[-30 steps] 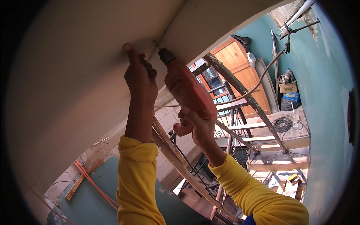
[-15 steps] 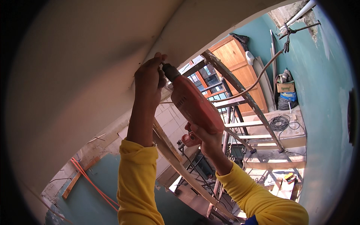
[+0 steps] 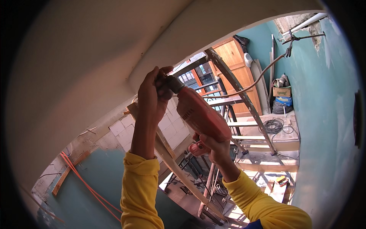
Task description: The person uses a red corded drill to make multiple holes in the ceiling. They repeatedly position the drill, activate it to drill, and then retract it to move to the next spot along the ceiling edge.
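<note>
A red power drill with a dark chuck points up and to the left, below a pale ceiling panel. My right hand is wrapped round its handle. At the drill's front end, my left hand has its fingers curled together beside the chuck. Whatever those fingers pinch, perhaps a small piece at the tip, is hidden by the hand and shadow. Small screw heads or holes dot the panel's seam above my left hand.
A wooden ladder stands behind the drill, with a wooden door beyond. A brown cable hangs across to the teal wall. A wooden plank slants below my arms. Coiled black cable lies by the boxes and bags.
My left hand and the drill tip have come down from the panel seam. The left fingers have folded closer round the chuck's front. The whole view has shifted slightly.
</note>
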